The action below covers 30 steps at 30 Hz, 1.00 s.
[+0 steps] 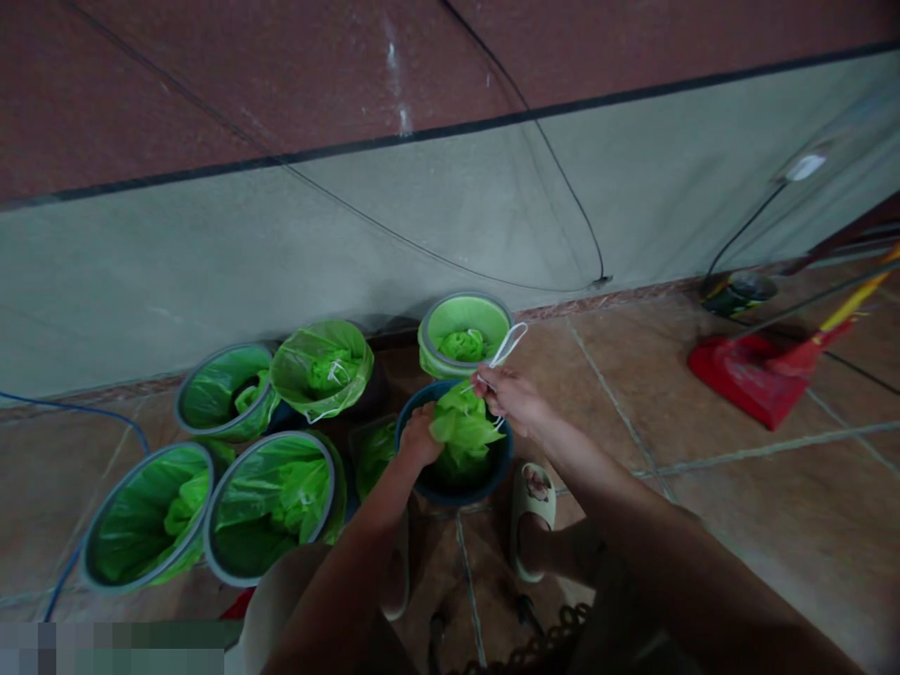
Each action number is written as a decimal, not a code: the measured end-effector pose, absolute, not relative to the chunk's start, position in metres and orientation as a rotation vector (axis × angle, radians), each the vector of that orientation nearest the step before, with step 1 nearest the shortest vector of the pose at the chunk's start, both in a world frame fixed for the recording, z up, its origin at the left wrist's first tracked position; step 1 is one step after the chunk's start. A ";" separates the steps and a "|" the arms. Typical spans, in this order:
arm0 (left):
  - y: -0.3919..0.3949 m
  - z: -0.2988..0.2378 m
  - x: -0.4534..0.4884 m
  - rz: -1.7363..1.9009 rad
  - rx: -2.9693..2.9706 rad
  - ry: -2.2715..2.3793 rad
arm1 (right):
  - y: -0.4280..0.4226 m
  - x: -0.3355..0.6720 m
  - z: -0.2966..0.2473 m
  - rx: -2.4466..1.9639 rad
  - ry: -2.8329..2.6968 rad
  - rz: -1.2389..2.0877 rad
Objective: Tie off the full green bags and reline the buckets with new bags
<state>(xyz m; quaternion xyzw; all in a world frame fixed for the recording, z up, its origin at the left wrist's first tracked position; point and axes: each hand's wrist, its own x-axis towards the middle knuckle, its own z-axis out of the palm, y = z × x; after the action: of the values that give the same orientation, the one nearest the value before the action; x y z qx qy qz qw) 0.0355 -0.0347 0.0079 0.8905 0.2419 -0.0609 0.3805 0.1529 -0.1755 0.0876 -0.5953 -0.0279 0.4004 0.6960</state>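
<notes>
gripping the green bag (465, 429) in the near blue bucket's (503, 471) mouth, the left hand (420, 437) is steadying it while the right hand (512, 394) is pinching the white string (516, 339), ideally keeping it untangled.

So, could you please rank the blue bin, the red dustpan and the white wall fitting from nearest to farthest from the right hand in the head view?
From the right hand:
1. Blue bin, just below the hands.
2. Red dustpan, on the floor to the right.
3. White wall fitting, farther right, on the wall.
</notes>
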 end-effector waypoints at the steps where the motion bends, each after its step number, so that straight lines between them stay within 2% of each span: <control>1: -0.034 0.013 0.036 -0.180 2.320 0.628 | -0.174 0.152 0.084 -1.346 -0.052 0.893; 8: -0.027 0.050 0.046 -0.015 2.168 0.460 | -0.170 0.139 0.076 -1.453 -0.252 0.901; 14: -0.031 0.046 0.049 -0.067 2.009 0.174 | -0.168 0.133 0.085 -1.388 -0.519 0.970; 24: -0.027 0.036 0.051 0.288 1.636 0.608 | -0.173 0.158 0.085 -1.501 -0.233 0.687; 30: -0.028 0.063 0.042 0.312 1.587 0.529 | -0.178 0.163 0.104 -1.399 -0.192 0.598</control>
<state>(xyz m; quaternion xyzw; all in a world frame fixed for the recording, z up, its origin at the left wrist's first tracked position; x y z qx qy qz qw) 0.0423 -0.0280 0.0632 0.7013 0.2339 0.1379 0.6591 0.1625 -0.1785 0.1037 -0.6330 -0.0869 0.2703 0.7202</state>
